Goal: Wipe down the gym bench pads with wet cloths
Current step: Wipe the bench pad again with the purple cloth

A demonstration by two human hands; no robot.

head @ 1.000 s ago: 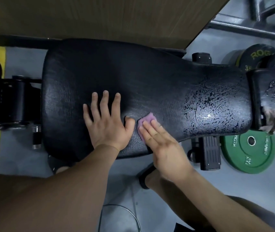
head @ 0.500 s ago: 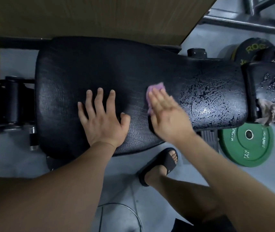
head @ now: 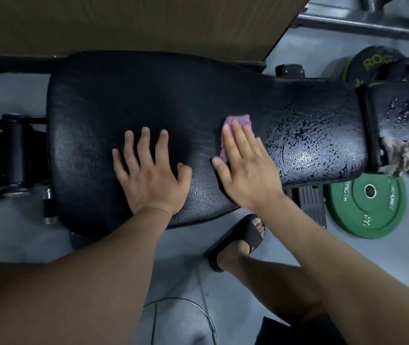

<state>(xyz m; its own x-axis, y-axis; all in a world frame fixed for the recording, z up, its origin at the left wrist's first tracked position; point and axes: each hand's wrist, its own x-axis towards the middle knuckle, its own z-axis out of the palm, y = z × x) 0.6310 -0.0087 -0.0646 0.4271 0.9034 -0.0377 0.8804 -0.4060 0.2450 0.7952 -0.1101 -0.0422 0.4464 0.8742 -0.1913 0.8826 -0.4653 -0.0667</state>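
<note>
Right hand (head: 247,170) flat on cloth (head: 233,123)

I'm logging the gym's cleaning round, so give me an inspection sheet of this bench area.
Surface: black bench pad, cover cracked and glossy toward its right end.
Job's things: purple cloth flat on the pad, under the fingers of the right hand.
Clutter: smaller pad at right, covering torn.
Hands: left hand flat on the pad, holding nothing; right hand presses the cloth with straight fingers.
Cables: thin loop, possibly a cable, on the floor.
Surroundings: green weight plate and black plate on the floor; wooden panel beyond the bench; sandalled foot.
</note>
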